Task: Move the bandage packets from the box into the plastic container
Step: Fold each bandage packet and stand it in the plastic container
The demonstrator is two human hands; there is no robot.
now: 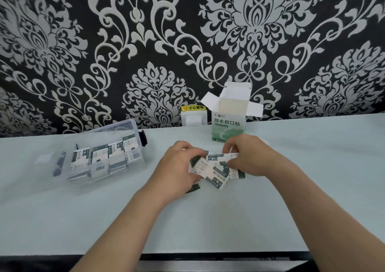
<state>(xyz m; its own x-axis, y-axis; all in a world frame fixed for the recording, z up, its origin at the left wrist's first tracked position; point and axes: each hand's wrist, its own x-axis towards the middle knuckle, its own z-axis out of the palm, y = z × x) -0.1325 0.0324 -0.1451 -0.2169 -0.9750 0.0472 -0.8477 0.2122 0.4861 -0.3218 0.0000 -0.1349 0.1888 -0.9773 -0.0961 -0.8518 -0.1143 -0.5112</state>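
Observation:
A loose heap of white-and-green bandage packets (215, 170) lies on the pale table in the middle. My left hand (180, 163) curls round the heap's left side, and my right hand (248, 157) pinches packets on its right side. Behind them stands the green-and-white bandage box (228, 128), upright with its top flaps open. To the left sits the clear plastic container (100, 159), holding several rows of packets standing on edge.
The container's clear lid (116, 127) leans open behind it, with black latches at its sides. A white wall socket with a yellow warning label (192, 115) sits behind the table. The table's front edge (208, 253) runs just below my forearms.

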